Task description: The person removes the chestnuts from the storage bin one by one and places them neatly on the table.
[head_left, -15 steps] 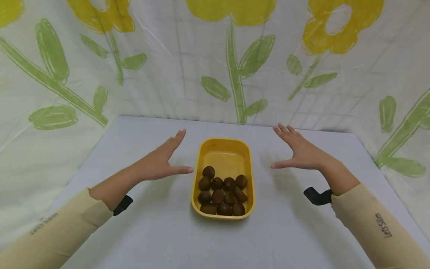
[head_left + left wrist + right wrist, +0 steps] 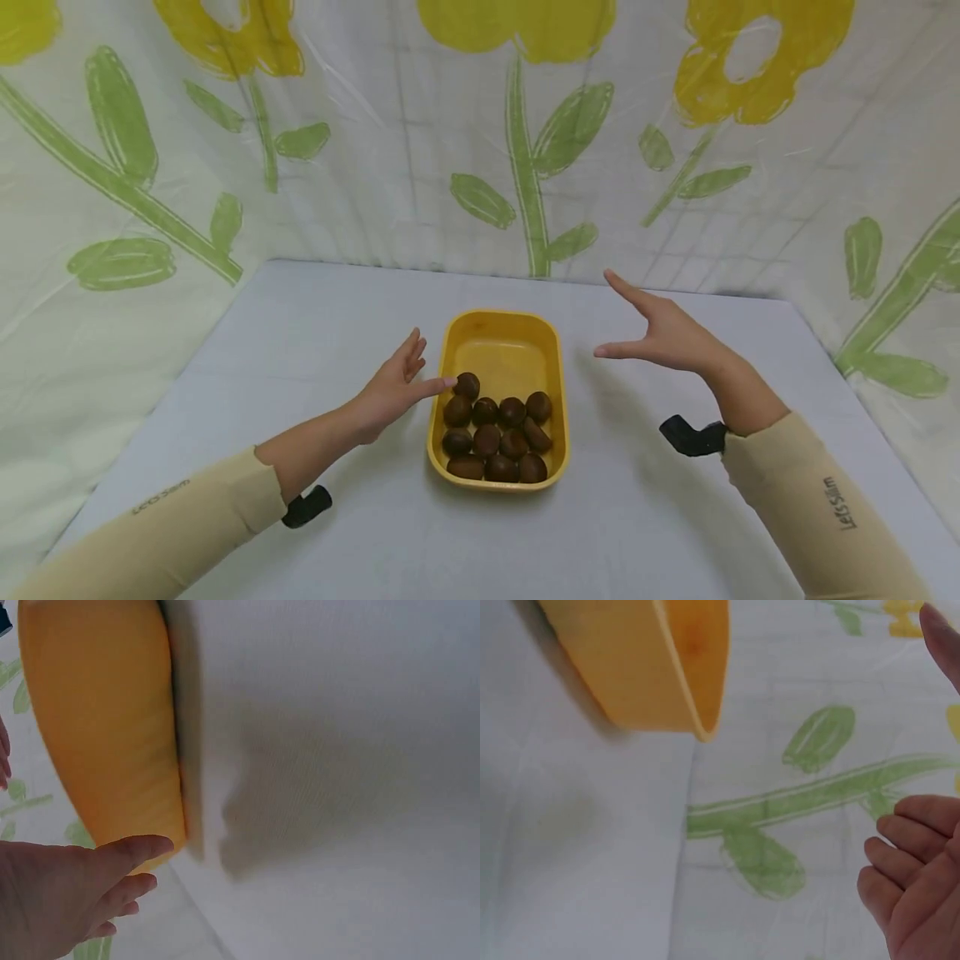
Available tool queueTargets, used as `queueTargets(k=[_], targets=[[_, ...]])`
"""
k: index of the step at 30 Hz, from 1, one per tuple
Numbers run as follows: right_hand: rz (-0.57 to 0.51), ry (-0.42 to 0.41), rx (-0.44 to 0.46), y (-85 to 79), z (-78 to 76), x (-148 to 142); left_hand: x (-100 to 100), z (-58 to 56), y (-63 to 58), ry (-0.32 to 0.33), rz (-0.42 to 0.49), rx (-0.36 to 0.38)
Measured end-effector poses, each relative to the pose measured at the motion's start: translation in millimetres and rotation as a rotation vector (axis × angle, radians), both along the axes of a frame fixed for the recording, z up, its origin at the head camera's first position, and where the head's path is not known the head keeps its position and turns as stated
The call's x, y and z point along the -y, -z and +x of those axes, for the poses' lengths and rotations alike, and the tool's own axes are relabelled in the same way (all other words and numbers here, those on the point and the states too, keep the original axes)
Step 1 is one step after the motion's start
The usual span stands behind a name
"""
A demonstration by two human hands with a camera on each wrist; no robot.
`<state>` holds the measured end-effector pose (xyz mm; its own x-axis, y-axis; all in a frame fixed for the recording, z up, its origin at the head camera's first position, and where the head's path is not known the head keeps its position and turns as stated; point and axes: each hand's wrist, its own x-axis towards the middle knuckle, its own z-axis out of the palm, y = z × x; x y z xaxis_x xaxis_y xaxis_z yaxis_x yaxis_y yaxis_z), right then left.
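Observation:
A yellow rectangular tub with rounded corners stands mid-table, and several brown chestnuts lie in its near part. My left hand is at the tub's left side, its thumb reaching over the rim in the head view; whether it touches cannot be told. In the left wrist view that hand appears beside the tub's outer wall with nothing in it. To the right of the tub, my right hand hovers with thumb and fingers spread, holding nothing. The right wrist view shows its fingers apart from the tub.
A white-covered table carries the tub. Behind it hangs a pale curtain printed with yellow flowers and green stems. Black wrist straps show at both sleeve cuffs.
My left hand has moved right and slightly nearer, its thumb now over the tub's edge. The right hand has shifted slightly left and up. The tub and chestnuts stay where they were.

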<state>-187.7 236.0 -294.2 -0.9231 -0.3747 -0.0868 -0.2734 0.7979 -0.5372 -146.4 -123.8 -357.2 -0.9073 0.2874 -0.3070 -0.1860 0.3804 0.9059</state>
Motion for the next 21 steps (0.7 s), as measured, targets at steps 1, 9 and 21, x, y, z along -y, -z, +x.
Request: queueTargets(k=[1,9,21], targets=[[-0.024,0.005,0.003,-0.8,-0.1,1,-3,1.0,3.8,-0.014,0.018,0.024],[-0.254,-0.066,0.002,-3.7,-8.2,17,-23,12.8,23.4,-0.069,0.184,0.091],[-0.381,-0.156,0.003,-5.2,-14.6,51,-39,22.5,38.7,-0.196,0.248,0.029]])
